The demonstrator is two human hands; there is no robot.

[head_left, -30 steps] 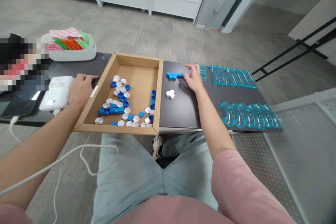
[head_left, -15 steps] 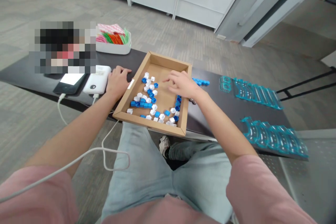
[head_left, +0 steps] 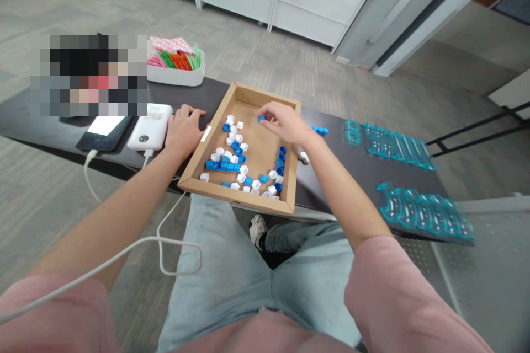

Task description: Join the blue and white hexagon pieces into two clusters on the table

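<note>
While left hand [head_left: 184, 131] lies open, flat beside box [head_left: 236, 199], right hand [head_left: 285, 124] grip pinches blue piece [head_left: 261, 118].

The tray [head_left: 232, 197] is matt brown cardboard. The blue hex piece [head_left: 261, 118] near its 12 o'clock looks glossy plastic. At 3 o'clock, teal curved pieces [head_left: 397, 143] are translucent plastic on a matt table [head_left: 331, 176].

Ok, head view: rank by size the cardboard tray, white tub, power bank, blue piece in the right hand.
1. cardboard tray
2. white tub, near-equal to the next; it sits farther back
3. power bank
4. blue piece, in the right hand
</note>
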